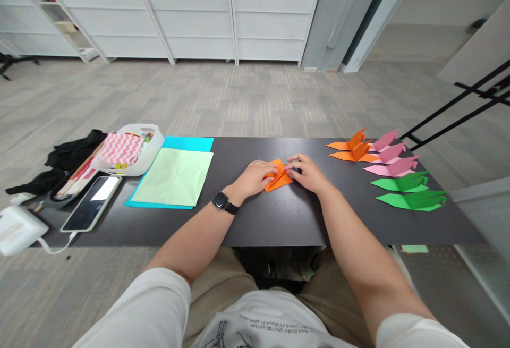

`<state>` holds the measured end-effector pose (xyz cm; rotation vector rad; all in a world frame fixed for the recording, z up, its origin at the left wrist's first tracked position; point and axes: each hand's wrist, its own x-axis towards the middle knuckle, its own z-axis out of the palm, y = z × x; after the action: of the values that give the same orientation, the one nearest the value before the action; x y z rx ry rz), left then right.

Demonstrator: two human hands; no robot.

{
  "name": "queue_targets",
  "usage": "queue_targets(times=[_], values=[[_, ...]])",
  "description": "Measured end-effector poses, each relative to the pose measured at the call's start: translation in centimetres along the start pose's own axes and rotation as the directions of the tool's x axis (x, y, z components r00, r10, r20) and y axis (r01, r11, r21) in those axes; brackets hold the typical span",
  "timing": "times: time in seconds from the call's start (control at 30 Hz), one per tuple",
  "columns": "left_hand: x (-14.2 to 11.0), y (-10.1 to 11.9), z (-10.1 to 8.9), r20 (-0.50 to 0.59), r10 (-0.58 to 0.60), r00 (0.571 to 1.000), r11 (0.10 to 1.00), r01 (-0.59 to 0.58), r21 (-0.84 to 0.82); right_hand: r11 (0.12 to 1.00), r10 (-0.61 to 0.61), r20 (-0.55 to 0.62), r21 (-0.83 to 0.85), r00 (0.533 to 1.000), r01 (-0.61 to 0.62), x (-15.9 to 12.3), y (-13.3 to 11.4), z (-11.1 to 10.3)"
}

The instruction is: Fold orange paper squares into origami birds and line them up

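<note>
Left hand [255,178]: fingers bent over the left part of the folded orange origami paper [280,179], apparently pressing it down; whether the thumb closes underneath, cannot tell. Right hand [306,172]: fingertips together at the paper's right side, thumb near the edge; pinch or light touch, too small to tell. Paper sits between the hands on the dark tabletop [274,226], near mid-length, a crease line running across it.

Risks, my reading: if the left fingers bear down unevenly, the small piece could pivot on the smooth top and the crease set crooked. Layers look stacked, so a right fingertip catching only the upper one could spread or wrinkle the fold. Too hard a pull at that corner might tear it.

Pose: both forearms reach forward and converge, palms down, fingers curled. Left wrist, with black smartwatch [220,200], low over the table; right wrist roughly level, angled inward.

Farther out, right end: two orange paper birds [354,151], three pink paper birds [392,166], two green paper birds [414,200]. Left: pale green sheet [173,178] over blue paper [191,144].
</note>
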<state>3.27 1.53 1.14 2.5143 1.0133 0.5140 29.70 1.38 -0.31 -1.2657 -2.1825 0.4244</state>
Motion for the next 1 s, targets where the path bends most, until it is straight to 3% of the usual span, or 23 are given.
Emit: queue_targets(times=[0.2, 0.53, 1.0], values=[[-0.2, 0.2, -0.5, -0.013, -0.01, 1.0, 0.999, 0.011, 0.052, 0.998, 0.038, 0.021, -0.043, 0.999, -0.037, -0.2, 0.6, -0.6], [-0.3, 1.1, -0.7, 0.009, -0.039, 0.999, 0.998, 0.038, 0.05, 0.993, 0.091, -0.008, -0.074, 0.996, -0.091, -0.3, 1.1, 0.3], [0.0, 1.8, 1.1, -0.089, -0.178, 0.98, 0.983, 0.182, 0.039, 0.977, 0.185, -0.032, -0.099, 0.982, -0.187, 0.0, 0.2, 0.9]])
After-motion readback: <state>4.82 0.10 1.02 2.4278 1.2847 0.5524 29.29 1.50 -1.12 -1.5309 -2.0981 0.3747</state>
